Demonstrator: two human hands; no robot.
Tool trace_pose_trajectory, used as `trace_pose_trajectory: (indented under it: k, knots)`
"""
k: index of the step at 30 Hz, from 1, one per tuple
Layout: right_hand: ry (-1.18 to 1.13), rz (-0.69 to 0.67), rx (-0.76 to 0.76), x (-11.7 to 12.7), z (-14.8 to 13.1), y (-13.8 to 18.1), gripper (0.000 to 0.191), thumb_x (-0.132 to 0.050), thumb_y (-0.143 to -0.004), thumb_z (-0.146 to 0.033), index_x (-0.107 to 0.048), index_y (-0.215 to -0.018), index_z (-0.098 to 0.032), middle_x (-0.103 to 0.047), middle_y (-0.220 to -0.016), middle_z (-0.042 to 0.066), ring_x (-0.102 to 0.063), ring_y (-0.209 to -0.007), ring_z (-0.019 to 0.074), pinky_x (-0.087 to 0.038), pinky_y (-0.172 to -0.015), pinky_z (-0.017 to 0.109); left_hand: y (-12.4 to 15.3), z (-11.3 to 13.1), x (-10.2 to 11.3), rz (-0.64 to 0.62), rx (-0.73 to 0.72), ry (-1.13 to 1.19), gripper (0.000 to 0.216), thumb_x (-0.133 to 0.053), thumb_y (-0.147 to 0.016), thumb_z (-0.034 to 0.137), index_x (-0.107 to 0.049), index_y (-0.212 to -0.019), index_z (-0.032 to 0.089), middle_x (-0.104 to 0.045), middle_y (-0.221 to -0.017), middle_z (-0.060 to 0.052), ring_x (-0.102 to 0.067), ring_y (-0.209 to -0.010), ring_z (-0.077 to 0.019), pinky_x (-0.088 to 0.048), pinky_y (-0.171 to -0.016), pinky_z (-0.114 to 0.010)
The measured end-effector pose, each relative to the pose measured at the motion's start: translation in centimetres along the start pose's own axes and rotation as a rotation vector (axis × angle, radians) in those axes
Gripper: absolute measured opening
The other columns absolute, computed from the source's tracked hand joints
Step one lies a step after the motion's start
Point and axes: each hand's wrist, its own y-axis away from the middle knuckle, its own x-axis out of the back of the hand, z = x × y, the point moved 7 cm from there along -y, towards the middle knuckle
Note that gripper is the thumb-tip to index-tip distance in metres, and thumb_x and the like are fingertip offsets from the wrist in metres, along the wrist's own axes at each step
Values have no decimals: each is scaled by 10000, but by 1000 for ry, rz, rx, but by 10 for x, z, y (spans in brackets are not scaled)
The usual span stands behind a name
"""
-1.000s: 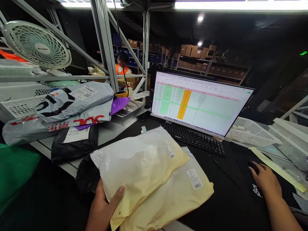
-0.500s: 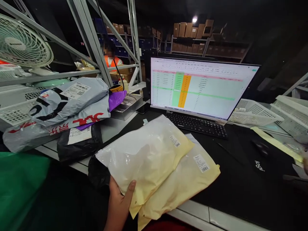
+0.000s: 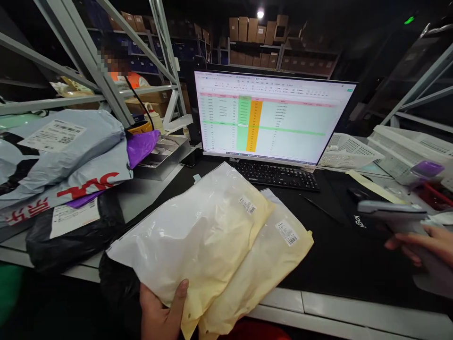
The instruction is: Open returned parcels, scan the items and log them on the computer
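Observation:
My left hand (image 3: 161,307) is closed on the lower left edge of a glossy clear-and-white plastic bag (image 3: 184,236) with something pale yellow inside, thumb on top. A second similar bag (image 3: 272,269) lies partly under the first. Each carries a small white barcode label, the upper one (image 3: 247,206) and the lower one (image 3: 287,233). At the right edge, my right hand (image 3: 428,243) is wrapped around the grip of a grey barcode scanner (image 3: 392,208), smeared by motion. Its head points left, toward the bags, and is apart from them.
Grey and black mailing parcels (image 3: 78,137) are stacked on the left. A monitor (image 3: 272,118) with a spreadsheet stands behind a keyboard (image 3: 276,177). A mouse (image 3: 358,194) and white baskets (image 3: 354,151) are on the right. A person in an orange vest (image 3: 129,79) is behind the rack.
My right hand has come into view from the right with the barcode scanner. The view has turned right, and the bags stay in my left hand.

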Motion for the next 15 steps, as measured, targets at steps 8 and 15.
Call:
trace_pose_trajectory:
  k: [8, 15]
  knots:
    - [-55, -528, 298, -100, -209, 44, 365, -576, -833, -365, -655, -1099, -129, -689, -794, 41, -555, -516, 101, -387, -448, 195, -3, 4, 1, -1, -62, -10, 880, -678, -769, 626, -396, -1442, 134, -583, -1285, -175, -598, -1167, -351, -503, -1032, -504]
    - [-28, -639, 348, -118, -223, 33, 306, -563, -820, -308, -685, -1058, -159, -674, -733, 30, -581, -512, 117, -414, -433, 195, 0, 3, -1, 3, -59, 48, 860, -689, -781, 600, -386, -1449, 151, -607, -1254, -159, -633, -1114, -328, -549, -970, -469]
